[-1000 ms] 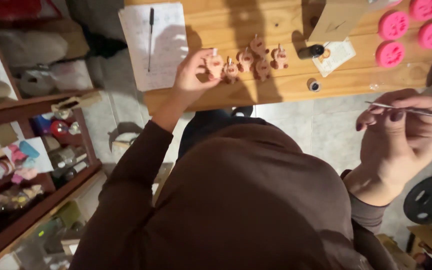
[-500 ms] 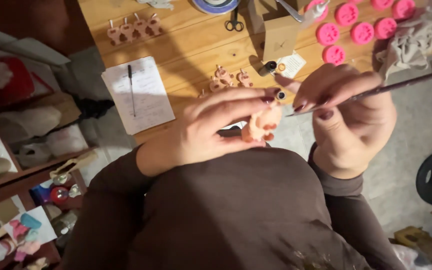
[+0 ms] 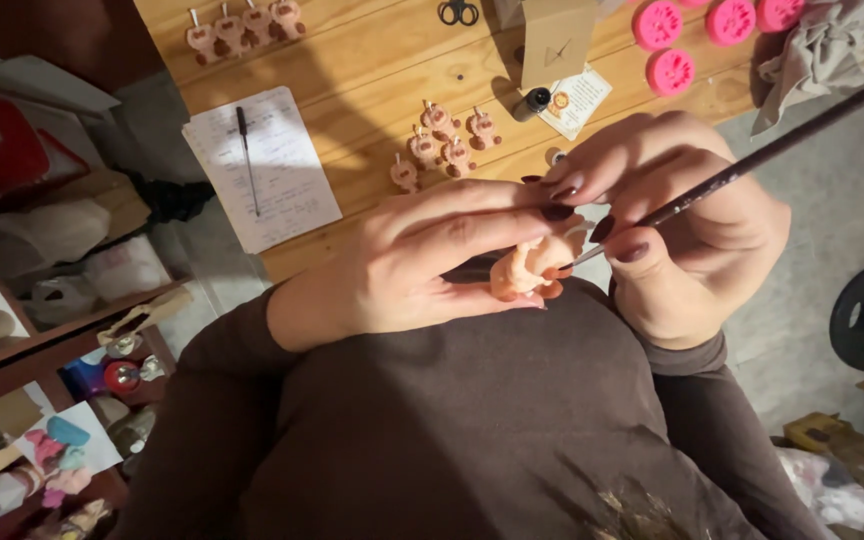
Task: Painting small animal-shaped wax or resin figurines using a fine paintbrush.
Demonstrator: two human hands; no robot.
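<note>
We are pinching the small peach figurine (image 3: 527, 272) in our left hand (image 3: 422, 262) above our lap while our right hand (image 3: 687, 235), clamped on the thin brush (image 3: 752, 165), is touching its tip to it, with several figurines (image 3: 444, 143) waiting on the bench (image 3: 372, 60), though our fingers are probably hiding the painted part.

The wooden table (image 3: 382, 60) at twelve o'clock shows matt, grained planks. On it lie a paper sheet (image 3: 262, 170), pink moulds (image 3: 670, 70) of smooth rubbery look and crumpled cloth (image 3: 822, 50). The small figurine (image 3: 524, 272) looks matt, clay-like; the brush (image 3: 752, 165) handle is glossy.
</note>
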